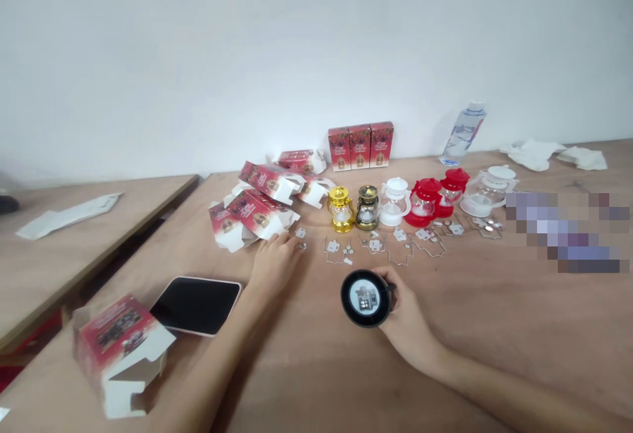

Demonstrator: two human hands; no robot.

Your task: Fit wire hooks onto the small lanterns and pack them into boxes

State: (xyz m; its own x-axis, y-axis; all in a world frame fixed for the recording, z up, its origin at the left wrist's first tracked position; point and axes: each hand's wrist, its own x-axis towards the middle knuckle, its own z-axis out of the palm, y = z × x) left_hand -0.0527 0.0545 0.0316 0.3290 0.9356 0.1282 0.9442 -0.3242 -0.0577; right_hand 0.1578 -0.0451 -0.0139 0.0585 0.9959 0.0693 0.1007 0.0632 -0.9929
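My right hand (403, 308) grips a small black lantern (347, 306) tipped so its round base faces me, with a pale disc and metal contacts inside. My left hand (273, 261) rests low on the table beside the open red boxes (262, 212), fingers bent and pressed down. What lies under its fingertips is hidden; a small white part (301, 232) is just past them. Further right stand a gold lantern (341, 210), a bronze lantern (367, 209), white lanterns (394, 202) and red lanterns (424, 203). Wire handles (399, 261) and small parts lie before them.
A phone (195, 304) and an opened red box (113, 334) lie at the left. Three closed boxes (360, 147) stand by the wall near a water bottle (463, 135). Crumpled white wrappers (534, 155) lie far right. A gap separates a second table (113, 222).
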